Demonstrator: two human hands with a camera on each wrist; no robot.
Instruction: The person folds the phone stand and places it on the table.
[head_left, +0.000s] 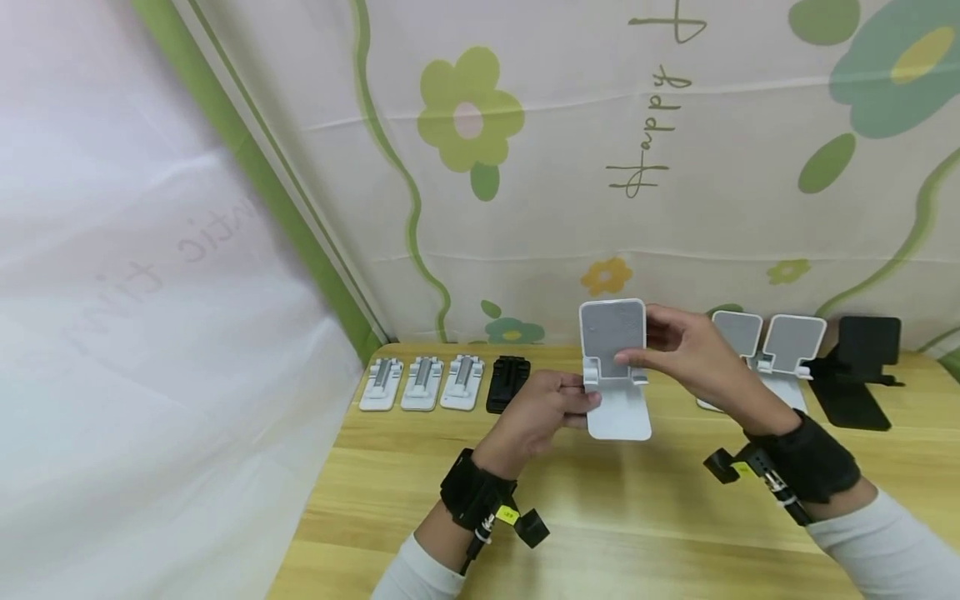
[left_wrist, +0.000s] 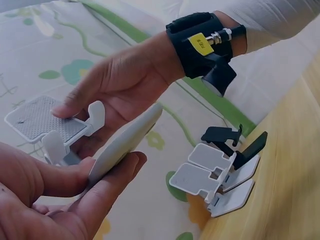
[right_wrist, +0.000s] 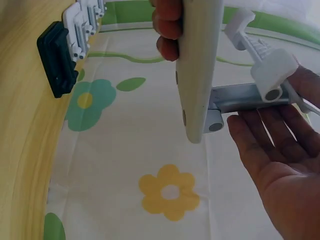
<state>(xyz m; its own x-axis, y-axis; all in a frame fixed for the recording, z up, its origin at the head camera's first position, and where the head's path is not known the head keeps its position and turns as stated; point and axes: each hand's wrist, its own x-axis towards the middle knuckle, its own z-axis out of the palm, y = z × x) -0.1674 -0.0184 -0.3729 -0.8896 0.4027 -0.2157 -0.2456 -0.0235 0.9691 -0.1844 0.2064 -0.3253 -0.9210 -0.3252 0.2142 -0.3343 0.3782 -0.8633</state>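
A white phone stand [head_left: 611, 327] with a grey pad on its upper plate is held unfolded over the table between both hands. My left hand [head_left: 542, 410] pinches the flat base [left_wrist: 125, 142] by its edge, thumb on one face and fingers on the other. With the thumb across the grey pad and fingers behind, my right hand [head_left: 693, 354] grips the upper plate [left_wrist: 47, 120]. In the right wrist view a metal arm [right_wrist: 245, 98] joins the base to the tilted upper plate, and the right fingertips lie close under that arm.
On the left of the wooden table [head_left: 420, 492] stand several folded phone stands: white ones [head_left: 422, 385] and a black one [head_left: 507, 383]. To the right are unfolded stands, two white [head_left: 797, 343] and one black [head_left: 868, 342]. A flower-print curtain [head_left: 540, 217] hangs behind.
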